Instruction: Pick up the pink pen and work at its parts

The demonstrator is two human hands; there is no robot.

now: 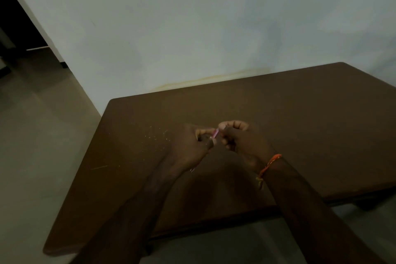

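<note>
Above the middle of the dark brown wooden table (278, 113), the two hands are meeting over a small, thin pink strip (215, 133), too small and dim to identify. The left hand (192, 141) is curling its fingers around the strip's lower end, while the right hand (237, 135), wearing an orange thread band (270, 164) at the wrist, is pinching the upper end between thumb and forefinger. The strip's long axis is running diagonally, lower-left to upper-right, bridging the narrow gap between the two sets of fingertips. Neither hand is nearer; both are touching it. Pale crumbs (158, 134) are lying scattered on the table just left of the left hand.
</note>
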